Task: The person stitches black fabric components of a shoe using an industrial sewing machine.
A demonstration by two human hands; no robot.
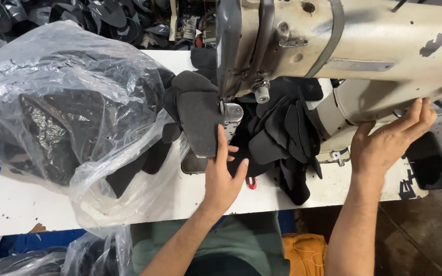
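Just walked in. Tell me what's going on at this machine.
A person sits at a worn cream industrial sewing machine on a white table. Their left hand presses a dark grey felt-like fabric piece flat under the needle area. Their right hand rests against the machine's right end, by the wheel. A heap of similar dark cut pieces lies behind the needle, and a clear plastic bag holding more dark pieces sits at the left.
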